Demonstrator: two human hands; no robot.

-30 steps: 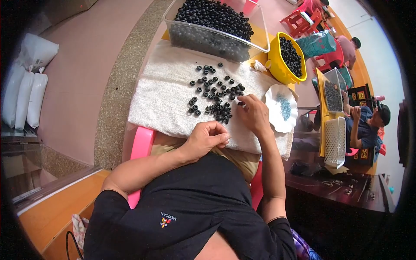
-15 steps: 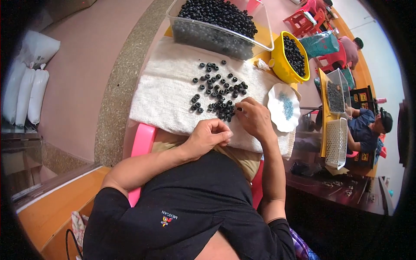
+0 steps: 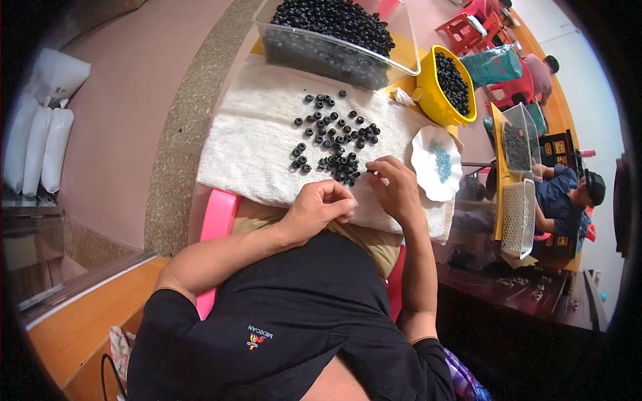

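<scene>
Rings (image 3: pixel 332 142): we see them loose on the towel (image 3: pixel 247 147), just below the clear bin (image 3: pixel 334 50).
Right hand (image 3: pixel 396 189): fingertips pinched at the pile's edge; held ring too small to confirm.
Left hand (image 3: pixel 319 207): curled shut nearby; contents hidden.
Risk: we judge a sleeve sweep could roll rings off the towel.

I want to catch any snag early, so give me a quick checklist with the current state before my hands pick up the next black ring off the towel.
1. Loose black rings within reach on the white towel: ok, a scatter lies just ahead of both hands.
2. Right hand at the pile's near edge: ok, fingertips touch the closest rings.
3. Left hand free: cannot tell, it is curled closed and may hide something.
4. White dish with small blue pieces beside the right hand: ok, unobstructed.
5. Clear bin and yellow bowl stocked: ok, both full of rings.
</scene>
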